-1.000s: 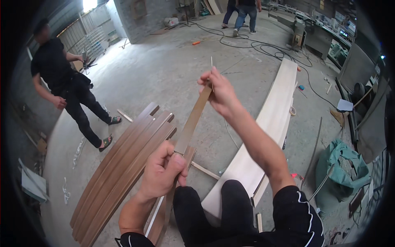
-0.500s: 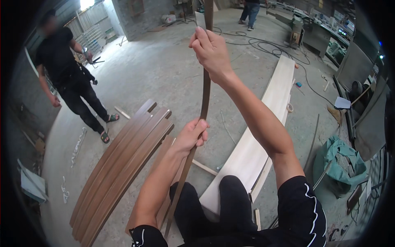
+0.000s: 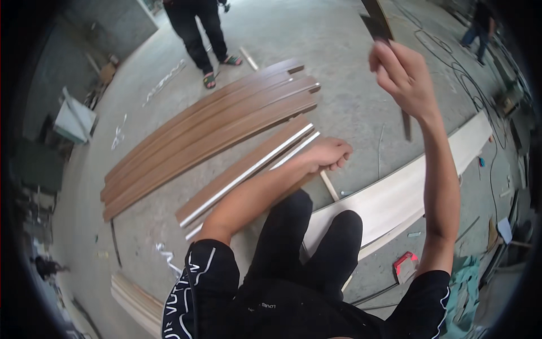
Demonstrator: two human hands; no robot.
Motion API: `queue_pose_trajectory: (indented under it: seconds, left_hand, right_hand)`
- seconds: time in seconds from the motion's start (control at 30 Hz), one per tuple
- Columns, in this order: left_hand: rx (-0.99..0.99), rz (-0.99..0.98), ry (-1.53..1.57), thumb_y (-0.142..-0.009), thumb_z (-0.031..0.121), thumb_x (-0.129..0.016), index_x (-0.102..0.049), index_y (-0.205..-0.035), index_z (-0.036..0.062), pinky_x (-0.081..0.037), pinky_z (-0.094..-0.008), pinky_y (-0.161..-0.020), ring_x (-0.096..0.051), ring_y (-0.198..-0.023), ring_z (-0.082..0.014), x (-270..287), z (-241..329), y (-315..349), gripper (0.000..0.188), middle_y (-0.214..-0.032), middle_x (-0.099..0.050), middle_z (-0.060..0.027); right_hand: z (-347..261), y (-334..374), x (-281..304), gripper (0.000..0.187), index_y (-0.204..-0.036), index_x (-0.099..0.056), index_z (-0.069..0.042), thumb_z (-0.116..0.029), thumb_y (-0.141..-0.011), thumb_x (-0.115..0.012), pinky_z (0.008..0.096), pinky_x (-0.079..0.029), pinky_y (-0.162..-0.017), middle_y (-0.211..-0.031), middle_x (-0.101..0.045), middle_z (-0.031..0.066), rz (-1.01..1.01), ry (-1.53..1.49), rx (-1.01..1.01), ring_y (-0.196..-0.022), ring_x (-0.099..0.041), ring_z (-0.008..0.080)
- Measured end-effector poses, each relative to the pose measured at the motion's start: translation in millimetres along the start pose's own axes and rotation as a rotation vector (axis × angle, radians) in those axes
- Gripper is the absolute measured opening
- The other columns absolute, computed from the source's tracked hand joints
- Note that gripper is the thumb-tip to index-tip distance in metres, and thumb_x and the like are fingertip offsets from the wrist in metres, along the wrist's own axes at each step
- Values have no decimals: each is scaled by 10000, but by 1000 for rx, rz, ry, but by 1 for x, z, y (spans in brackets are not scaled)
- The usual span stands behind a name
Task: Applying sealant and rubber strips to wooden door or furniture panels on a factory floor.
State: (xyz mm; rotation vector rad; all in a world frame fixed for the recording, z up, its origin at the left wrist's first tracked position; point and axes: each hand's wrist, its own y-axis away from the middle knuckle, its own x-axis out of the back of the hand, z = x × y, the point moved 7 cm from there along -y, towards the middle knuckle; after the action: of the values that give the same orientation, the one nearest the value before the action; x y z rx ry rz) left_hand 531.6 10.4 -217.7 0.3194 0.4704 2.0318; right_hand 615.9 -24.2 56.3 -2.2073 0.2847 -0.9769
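Note:
My right hand (image 3: pixel 403 79) is raised at the upper right, its fingers closed around a long narrow brown strip (image 3: pixel 407 124). One part of the strip runs up out of view, and a short end shows below the wrist. Beside the strip, a dark flat piece (image 3: pixel 374 29) sticks out above my fingers; I cannot tell its kind. My left hand (image 3: pixel 332 153) is closed, low in front of my knees and near the ends of two brown boards with white edges (image 3: pixel 248 169). Whatever it may hold is hidden.
Several brown boards (image 3: pixel 214 130) lie stacked on the left. A long pale board (image 3: pixel 389 198) stretches away on the right, with a red-edged tool (image 3: pixel 405 266) and green sack (image 3: pixel 463 291) beyond. A person (image 3: pixel 197 28) stands past the stack. Cables (image 3: pixel 451 62) cross the floor.
My view has swung left and down. My hands have moved farther apart, the right still holding the strip. The strip no longer visibly runs between them.

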Motion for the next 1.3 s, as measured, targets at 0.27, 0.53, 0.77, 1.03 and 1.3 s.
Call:
queue_pose_trajectory:
  seconds: [0.27, 0.53, 0.77, 1.03, 1.3]
  left_hand:
    - [-259, 199, -210, -923, 328, -481, -545, -844, 51, -418, -269, -538, -487, -578, -90, 62, -104, 45, 295, -629, -512, -24]
    - [-339, 326, -350, -845, 329, -523, -590, -845, 5, -455, -427, -674, -601, -739, -323, 44, -214, -31, 331, -844, -635, -174]
    - [-285, 233, -398, -775, 208, -530, -571, -867, 20, -440, -473, -705, -580, -813, -390, 13, -264, -65, 213, -856, -614, -209]
    - [-67, 324, -481, -840, 297, -499, -508, -1113, 115, -452, -510, -750, -597, -854, -395, 19, -267, -91, 328, -887, -617, -221]
    - [-26, 527, -355, -854, 272, -515, -496, -1000, -15, -482, -488, -745, -595, -874, -411, 60, -290, -90, 322, -916, -600, -247]
  right_hand:
    - [41, 71, -50, 131, -689, -497, -19, -60, -813, -500, 312, -357, -542, -625, -431, 71, -314, -13, 54, -580, -444, 208]
    - [65, 87, -186, 230, -650, -504, -8, -150, -817, -573, 367, -372, -491, -605, -472, 111, -783, -144, 50, -529, -479, 298]
    - [145, 155, -275, 303, -614, -469, 4, -193, -825, -562, 382, -381, -499, -600, -477, 135, -1029, -263, 17, -544, -495, 335]
    - [167, 130, -346, 252, -738, -607, -10, -229, -853, -557, 381, -425, -544, -719, -570, 166, -635, 203, 555, -610, -545, 341]
    - [297, 308, -359, 267, -940, -632, -28, -273, -890, -538, 413, -462, -611, -719, -601, 204, -522, 217, -568, -661, -594, 368]
